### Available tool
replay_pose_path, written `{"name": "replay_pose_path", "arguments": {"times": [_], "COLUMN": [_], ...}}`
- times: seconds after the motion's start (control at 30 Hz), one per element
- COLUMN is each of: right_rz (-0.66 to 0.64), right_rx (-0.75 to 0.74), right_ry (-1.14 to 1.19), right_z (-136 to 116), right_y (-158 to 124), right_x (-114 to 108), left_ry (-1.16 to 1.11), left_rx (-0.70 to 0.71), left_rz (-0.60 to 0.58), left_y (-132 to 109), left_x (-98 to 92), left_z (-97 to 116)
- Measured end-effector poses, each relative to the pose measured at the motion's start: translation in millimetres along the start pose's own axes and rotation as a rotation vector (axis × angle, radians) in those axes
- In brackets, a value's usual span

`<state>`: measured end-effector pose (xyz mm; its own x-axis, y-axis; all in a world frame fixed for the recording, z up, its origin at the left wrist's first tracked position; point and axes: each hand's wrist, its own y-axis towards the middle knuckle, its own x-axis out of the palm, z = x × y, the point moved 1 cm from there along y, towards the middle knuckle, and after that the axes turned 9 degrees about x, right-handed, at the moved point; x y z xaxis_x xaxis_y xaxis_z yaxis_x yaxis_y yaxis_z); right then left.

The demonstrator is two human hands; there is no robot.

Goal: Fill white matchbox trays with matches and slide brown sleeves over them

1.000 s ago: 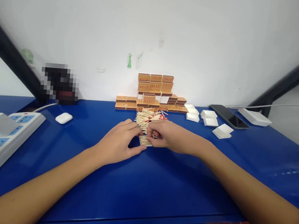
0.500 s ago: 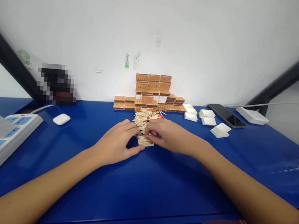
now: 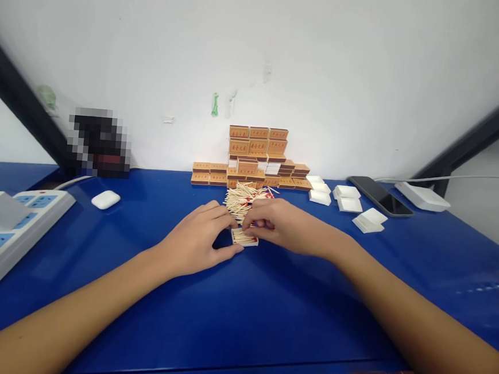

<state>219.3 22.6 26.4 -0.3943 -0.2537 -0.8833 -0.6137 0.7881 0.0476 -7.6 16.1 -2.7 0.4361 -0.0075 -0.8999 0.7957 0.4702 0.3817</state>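
A small white matchbox tray [image 3: 251,244] lies on the blue table with red-tipped matches [image 3: 242,236] in it. The thumb and index finger of my left hand [image 3: 200,241] hold the tray at its left side, thumb on the near edge and finger on the far one. Over the tray's far right part, my right hand [image 3: 285,227] is closed in a pinch, its fingertips down at the matches. Whatever sits between those fingertips is hidden. Just behind the tray, a loose pile of matches [image 3: 237,200] is partly covered by my right hand.
Stacked orange matchboxes [image 3: 258,147] stand against the wall behind the pile. White trays [image 3: 347,199] lie to the right, near a phone [image 3: 380,196] and a white box [image 3: 422,196]. At left are a white earbud case [image 3: 105,200] and a power strip [image 3: 34,233].
The view has shifted slightly. My right fingertips have lifted a little off the tray's near part, showing more of the matches and their red tips. My left hand keeps its hold.
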Motion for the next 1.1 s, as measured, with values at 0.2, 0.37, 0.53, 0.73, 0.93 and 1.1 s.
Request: {"name": "replay_pose_path", "arguments": {"times": [0.2, 0.37, 0.53, 0.73, 0.93, 1.1], "right_rz": [0.393, 0.533, 0.554, 0.648, 0.807, 0.84], "right_rx": [0.32, 0.651, 0.756, 0.735, 0.797, 0.863], "right_ry": [-0.081, -0.163, -0.098, -0.008, 0.26, 0.472], "right_z": [54.4, 108.6, 122.6, 127.6, 136.3, 137.2], "right_y": [-0.3, -0.2, 6.6, 9.9, 25.8, 39.8], "right_x": [-33.6, -44.3, -31.0, -31.4, -45.0, -40.5], "left_ry": [0.008, 0.013, 0.007, -0.015, -0.028, -0.024], "left_rx": [-0.008, 0.016, 0.01, -0.005, 0.001, 0.008], "left_rz": [0.012, 0.021, 0.014, -0.004, 0.009, 0.019], "left_y": [0.5, -1.1, -1.3, -0.9, -0.9, -1.2], "left_x": [0.5, -0.3, -1.0, -0.3, -0.5, 0.9], "left_z": [0.4, -0.5, 0.4, 2.9, 2.7, 1.3]}}
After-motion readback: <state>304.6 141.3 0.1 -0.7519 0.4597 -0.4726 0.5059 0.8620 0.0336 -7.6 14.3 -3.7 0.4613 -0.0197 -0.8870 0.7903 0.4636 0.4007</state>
